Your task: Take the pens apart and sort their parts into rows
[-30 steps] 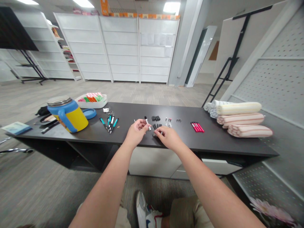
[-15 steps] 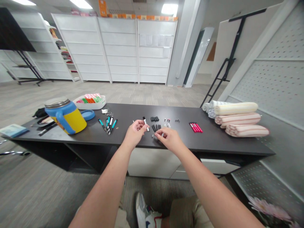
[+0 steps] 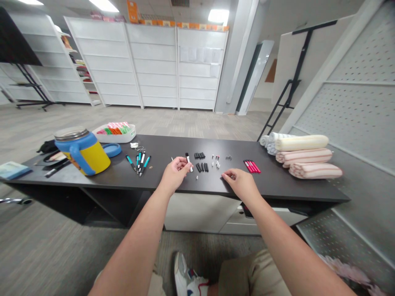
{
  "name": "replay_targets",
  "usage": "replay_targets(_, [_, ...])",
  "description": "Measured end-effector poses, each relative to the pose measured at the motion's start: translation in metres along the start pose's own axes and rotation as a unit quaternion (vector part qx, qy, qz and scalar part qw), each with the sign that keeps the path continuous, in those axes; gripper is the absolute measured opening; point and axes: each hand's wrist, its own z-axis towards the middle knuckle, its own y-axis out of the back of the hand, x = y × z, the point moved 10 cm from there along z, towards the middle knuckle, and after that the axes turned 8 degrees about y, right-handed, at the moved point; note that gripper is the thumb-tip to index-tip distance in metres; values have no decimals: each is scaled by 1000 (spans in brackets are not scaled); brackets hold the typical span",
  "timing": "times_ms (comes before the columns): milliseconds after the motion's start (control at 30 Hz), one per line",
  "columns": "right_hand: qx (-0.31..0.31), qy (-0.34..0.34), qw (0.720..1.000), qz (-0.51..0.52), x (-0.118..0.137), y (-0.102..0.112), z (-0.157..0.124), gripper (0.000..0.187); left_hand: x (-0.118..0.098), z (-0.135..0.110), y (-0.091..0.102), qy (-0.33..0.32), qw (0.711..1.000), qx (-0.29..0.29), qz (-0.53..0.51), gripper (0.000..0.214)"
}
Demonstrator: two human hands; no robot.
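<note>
My left hand (image 3: 176,172) is closed around a short black-and-white pen piece (image 3: 189,162), which stands up tilted between thumb and fingers. A thin white stick end (image 3: 172,159) pokes out at the far side of that hand. My right hand (image 3: 239,181) has thumb and index finger pinched together low over the desk; whatever sits between them is too small to make out. A small white part (image 3: 197,177) lies between the hands. Beyond it are black tubes (image 3: 202,167), shorter black pieces (image 3: 199,155), small white parts (image 3: 217,164) and tiny metal springs (image 3: 228,157).
Red-pink barrels (image 3: 252,166) lie to the right, before rolled towels (image 3: 308,156). Teal, white and black pens (image 3: 139,162) are on the left, near a blue-yellow mug (image 3: 86,152), its blue lid (image 3: 112,149) and a white tray (image 3: 123,137). The dark desk (image 3: 173,142) has a front edge near me.
My right hand has moved right, away from the black tubes and the small white part, which now shows fully on the desk. My left hand stays put with the pen piece.
</note>
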Motion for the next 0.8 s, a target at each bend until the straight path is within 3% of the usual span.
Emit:
replay_targets(100, [-3,-37,999,30,-13,-3,6,17,-1,0,-1,0,1000,3,5,36])
replay_targets(300, [-8,-34,999,24,-30,0,31,18,0,0,0,7,1000,0,2,36])
replay_targets(567, [7,-18,998,61,-37,-7,43,18,3,2,-1,1,1000,9,6,34])
replay_targets(800, [33,25,999,-4,-29,-10,52,20,1,1,-2,4,1000,5,11,34])
